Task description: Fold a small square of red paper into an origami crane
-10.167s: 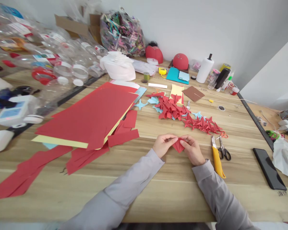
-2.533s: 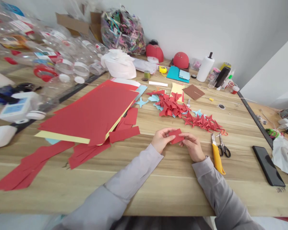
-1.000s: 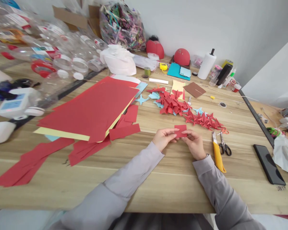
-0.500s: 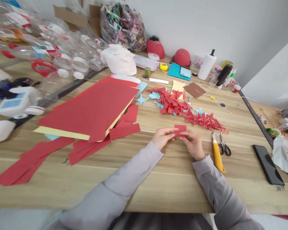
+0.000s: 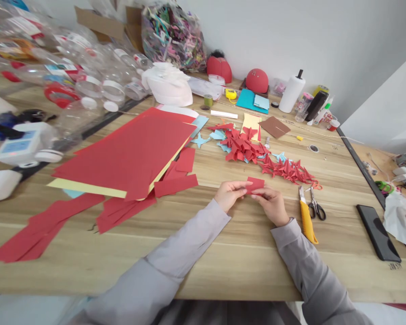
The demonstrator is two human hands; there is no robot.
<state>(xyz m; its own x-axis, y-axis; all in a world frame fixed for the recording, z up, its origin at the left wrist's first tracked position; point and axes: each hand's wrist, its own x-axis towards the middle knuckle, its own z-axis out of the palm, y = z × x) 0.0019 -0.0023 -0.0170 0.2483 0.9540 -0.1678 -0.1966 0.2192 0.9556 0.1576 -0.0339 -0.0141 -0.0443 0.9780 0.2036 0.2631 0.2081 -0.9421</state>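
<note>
Across the light wooden desk [image 5: 203, 257], near its front edge, a left hand [image 5: 228, 195] and a right hand [image 5: 272, 206] grip a small red paper square [image 5: 256, 184] between pinched fingers, just left of a yellow utility knife [image 5: 305, 222].

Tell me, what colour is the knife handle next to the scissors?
The knife handle is bright yellow, shown clearly in the head view.

Left hand [image 5: 228, 195] and right hand [image 5: 272, 206] pinch inward (nearly touching, actually).
</note>
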